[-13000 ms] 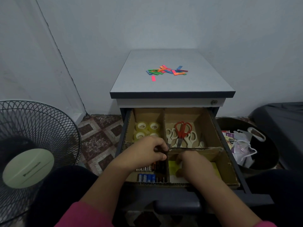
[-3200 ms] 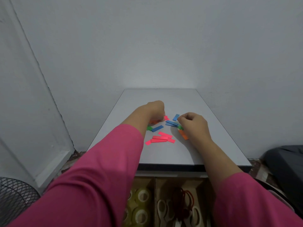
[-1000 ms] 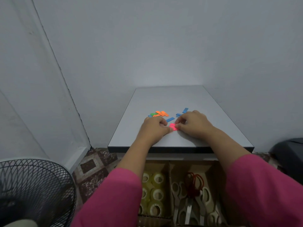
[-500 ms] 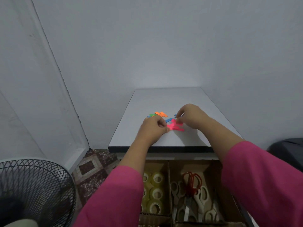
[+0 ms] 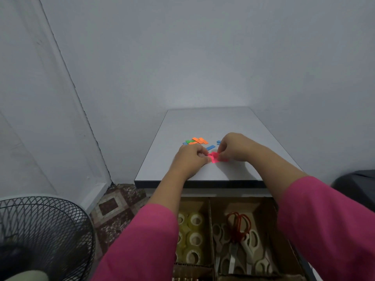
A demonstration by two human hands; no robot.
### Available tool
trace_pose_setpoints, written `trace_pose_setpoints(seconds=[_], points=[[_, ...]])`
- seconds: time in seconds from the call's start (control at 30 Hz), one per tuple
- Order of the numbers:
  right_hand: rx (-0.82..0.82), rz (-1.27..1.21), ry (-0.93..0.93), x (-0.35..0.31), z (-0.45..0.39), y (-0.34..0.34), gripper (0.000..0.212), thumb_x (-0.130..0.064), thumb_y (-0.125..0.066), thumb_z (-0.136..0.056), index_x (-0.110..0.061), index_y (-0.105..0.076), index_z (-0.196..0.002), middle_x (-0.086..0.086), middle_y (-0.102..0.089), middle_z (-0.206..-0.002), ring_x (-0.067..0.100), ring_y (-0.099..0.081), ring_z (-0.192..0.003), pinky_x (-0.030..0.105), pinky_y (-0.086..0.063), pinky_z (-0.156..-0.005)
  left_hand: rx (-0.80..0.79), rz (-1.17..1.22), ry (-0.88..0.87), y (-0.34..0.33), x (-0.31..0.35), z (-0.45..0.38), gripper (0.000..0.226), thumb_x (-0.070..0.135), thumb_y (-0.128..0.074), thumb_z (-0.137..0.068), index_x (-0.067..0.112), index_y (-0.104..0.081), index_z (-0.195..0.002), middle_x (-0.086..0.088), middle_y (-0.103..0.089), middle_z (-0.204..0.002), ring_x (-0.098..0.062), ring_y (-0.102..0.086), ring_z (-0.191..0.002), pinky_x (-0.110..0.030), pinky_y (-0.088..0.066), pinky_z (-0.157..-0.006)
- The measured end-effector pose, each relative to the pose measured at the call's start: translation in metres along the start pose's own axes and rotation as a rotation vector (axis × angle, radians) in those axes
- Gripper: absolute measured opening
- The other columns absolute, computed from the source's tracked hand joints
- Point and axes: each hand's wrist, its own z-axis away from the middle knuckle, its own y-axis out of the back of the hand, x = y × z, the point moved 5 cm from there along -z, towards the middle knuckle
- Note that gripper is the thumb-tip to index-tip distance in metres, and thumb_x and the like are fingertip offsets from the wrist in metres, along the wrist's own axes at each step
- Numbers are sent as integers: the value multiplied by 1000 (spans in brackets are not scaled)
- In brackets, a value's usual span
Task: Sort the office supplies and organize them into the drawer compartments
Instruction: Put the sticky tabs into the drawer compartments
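Both hands met over the near middle of the grey cabinet top [image 5: 213,122], and between them sat a small bunch of pink paper strips [image 5: 214,157]. The left hand [image 5: 190,159] had its fingers curled in and pinched the left end of the bunch, with its heel resting on the surface. The right hand [image 5: 233,148] came in from the right, fingers curled, and pinched the right end of the same pink strips.

Just beyond the left hand lay a loose cluster of orange strips [image 5: 199,140] with a green strip [image 5: 190,141] and a blue one tucked against it. Another blue strip [image 5: 210,147] lay flat between the 2 hands on the far side, and a further bit of blue showed at the right hand's far knuckles.

Below the cabinet top the drawer [image 5: 210,220] stood open, split by cardboard dividers. The left compartment held rolls of clear tape [image 5: 195,238]. The right compartment held scissors [image 5: 236,236], 1 pair with red handles lying on pairs with white handles. Pink sleeves covered both forearms. A black wire fan [image 5: 44,234] stood at the near left on a patterned tile floor [image 5: 115,203].
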Motion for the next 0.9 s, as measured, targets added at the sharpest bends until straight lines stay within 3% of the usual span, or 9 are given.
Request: trace_pose_setpoints(seconds=[0.23,0.33,0.43,0.53,0.63,0.8,0.9], points=[[43,110,-17,-2,0,-1,23,-31,-67,-85,-14,-74,-99,5,-68,-92,22,-63,-89,34,-53,-80,51,-23,-23,2,1,1,10,24,-73,-81,27,-63,-80,-1,-61,-96,-12,-54,-90,-27,-49,-79],[69,135,-22,-2,-1,-2,26,-30,-66,-84,-10,-71,-99,7,-67,-91,23,-63,-86,35,-53,-78,61,-23,-26,3,-1,0,16,23,-71,-82,29,-59,-74,0,-61,-94,-12,-54,-90,-28,-50,-77],[24,92,-51,1,-2,-2,27,-28,-67,-85,-5,-66,-101,8,-62,-88,20,-57,-81,29,-47,-68,66,20,-13,4,-1,1,19,20,-70,-83,27,-55,-74,4,-58,-81,-10,-53,-77,-25,-44,-67],[-18,52,-67,3,2,-1,29,-34,-69,-84,-7,-59,-82,3,-46,-69,16,-44,-66,24,-33,-53,64,57,0,4,-2,0,19,18,-72,-82,27,-57,-74,7,-57,-74,-11,-53,-72,-26,-46,-66],[-14,47,-60,4,4,-1,38,-39,-68,-85,-12,-49,-67,2,-41,-64,13,-38,-58,24,-29,-50,75,73,-3,6,-1,1,17,17,-71,-82,26,-59,-75,8,-57,-72,-10,-53,-71,-24,-42,-64],[45,-20,-39,8,6,4,39,-41,-71,-82,-2,-72,-88,8,-54,-72,20,-50,-68,28,-38,-61,126,132,6,10,-3,2,16,13,-68,-84,23,-61,-75,5,-56,-74,-11,-52,-72,-23,-40,-64],[93,-67,-32,13,7,11,35,-38,-75,-79,-4,-73,-77,6,-55,-66,21,-52,-67,28,-39,-62,139,169,8,11,-2,3,12,10,-66,-86,18,-64,-78,5,-58,-74,-12,-55,-72,-22,-43,-65]])
